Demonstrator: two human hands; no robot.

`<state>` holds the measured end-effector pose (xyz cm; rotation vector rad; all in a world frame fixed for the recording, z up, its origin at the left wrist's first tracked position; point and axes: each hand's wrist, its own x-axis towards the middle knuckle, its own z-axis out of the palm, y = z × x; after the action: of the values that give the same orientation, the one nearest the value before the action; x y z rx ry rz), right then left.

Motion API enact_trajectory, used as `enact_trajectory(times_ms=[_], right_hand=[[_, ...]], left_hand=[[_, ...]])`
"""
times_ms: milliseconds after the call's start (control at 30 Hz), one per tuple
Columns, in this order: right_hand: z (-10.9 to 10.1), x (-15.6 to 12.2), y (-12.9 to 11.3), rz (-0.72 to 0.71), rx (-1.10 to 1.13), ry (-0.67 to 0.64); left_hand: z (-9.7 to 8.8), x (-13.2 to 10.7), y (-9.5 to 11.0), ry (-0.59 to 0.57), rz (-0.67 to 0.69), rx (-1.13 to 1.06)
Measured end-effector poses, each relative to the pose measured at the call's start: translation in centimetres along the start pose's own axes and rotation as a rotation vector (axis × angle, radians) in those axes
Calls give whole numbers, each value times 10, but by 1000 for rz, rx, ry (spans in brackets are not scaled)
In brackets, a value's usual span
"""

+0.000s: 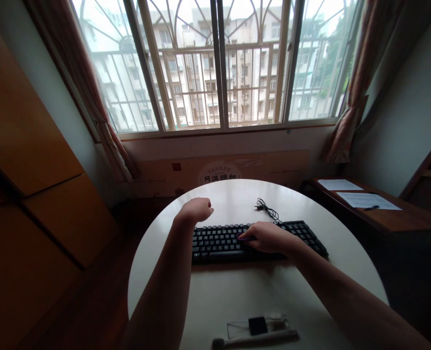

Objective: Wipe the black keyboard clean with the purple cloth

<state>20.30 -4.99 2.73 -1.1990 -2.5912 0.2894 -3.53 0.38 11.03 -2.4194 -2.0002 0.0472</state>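
A black keyboard (218, 241) with dark keys lies across the white round table. Over its middle keys, my right hand (271, 237) is closed on a small purple tool (249, 238), most of it hidden by the fingers; its exact kind is unclear. The tool's tip appears to be at the keys. My left hand (195, 210) is held by the keyboard's far left corner, fingers curled inward. Whatever it may hold is hidden from view. Behind the keyboard sits its bundled black cable (267, 209).
Near the table's (157, 272) front edge lie a white toothbrush (259, 338) with dark bristles and a small black square (258, 325) beside clear packaging. To the right, a low wooden table (415, 218) bears paper sheets (368, 200) and a dark pen (371, 208). A window (220, 73) is ahead.
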Motion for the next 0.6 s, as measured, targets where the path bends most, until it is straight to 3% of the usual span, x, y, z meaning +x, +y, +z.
enact_trajectory(times_ms=[100,300,400,600], right_hand=[[-1,-1,-1,11,5,-10],[8,4,-7,37,-68,40],[12,7,-8,51,-89,50],[12,7,-7,83,-97,8]], left_hand=[[34,9,1,-29,-1,10],[95,8,13,67,122,-115],[108,11,14,123,80,-173],[111,15,15,119,68,-136]])
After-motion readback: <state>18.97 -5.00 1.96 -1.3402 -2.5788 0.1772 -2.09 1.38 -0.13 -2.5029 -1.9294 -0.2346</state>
